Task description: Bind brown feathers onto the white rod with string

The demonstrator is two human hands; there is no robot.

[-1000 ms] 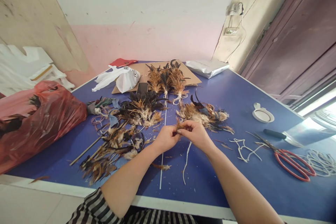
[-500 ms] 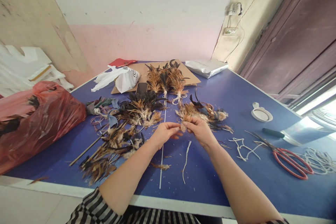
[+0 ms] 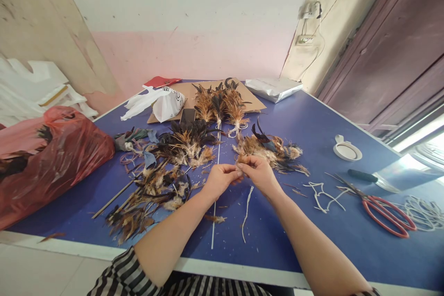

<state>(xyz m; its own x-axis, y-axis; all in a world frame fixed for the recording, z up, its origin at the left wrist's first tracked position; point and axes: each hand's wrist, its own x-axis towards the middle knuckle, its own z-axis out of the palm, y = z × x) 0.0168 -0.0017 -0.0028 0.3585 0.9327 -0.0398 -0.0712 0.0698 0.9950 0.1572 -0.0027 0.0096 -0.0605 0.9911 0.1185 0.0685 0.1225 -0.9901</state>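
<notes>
Over the middle of the table my left hand (image 3: 221, 180) and my right hand (image 3: 259, 175) meet at the fingertips. Both are closed in a pinch on a small brown feather (image 3: 240, 159), most of it hidden by the fingers. Just beyond my right hand lies a loose pile of brown and black feathers (image 3: 277, 151) with a blue strip on it. To the left of my left hand are dark feather bundles (image 3: 187, 141) and more scattered feathers (image 3: 149, 194). A short white string (image 3: 247, 215) rests on the table below my hands.
Tied feather bunches (image 3: 222, 101) lie on cardboard (image 3: 255, 103) at the back. On the right are red-handled scissors (image 3: 386, 215), white cord (image 3: 423, 212), a tape roll (image 3: 347, 151) and a dark-handled tool (image 3: 362, 175). A red plastic bag (image 3: 79, 148) bulges at the left edge.
My two hands have come closer, fingertips now touching. The left hand's fingers have curled in, and less of the feather shows between them.
</notes>
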